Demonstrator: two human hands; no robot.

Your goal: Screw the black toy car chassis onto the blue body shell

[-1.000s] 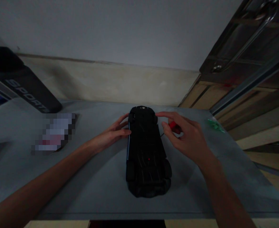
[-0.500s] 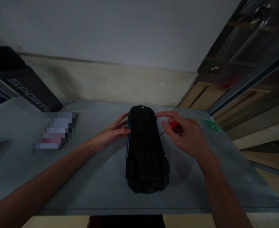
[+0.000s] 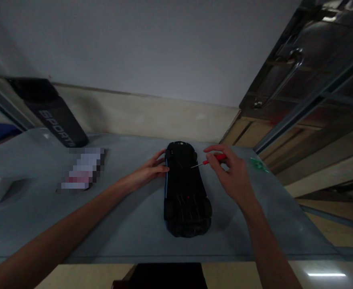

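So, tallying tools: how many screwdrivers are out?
1: a red-handled screwdriver in the right hand, tip at the toy car's far end. The green item is too blurred to tell.

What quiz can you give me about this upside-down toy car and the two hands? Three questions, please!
1. True or false: the black plastic toy car lies with its underside up on the grey table.
2. What does the right hand hold? A: a slim red-handled screwdriver; B: a metal spoon; C: a blue pen.
3. Fill in: the ___ hand touches the car's side, near its far end.
Key: 1 true; 2 A; 3 the left hand.
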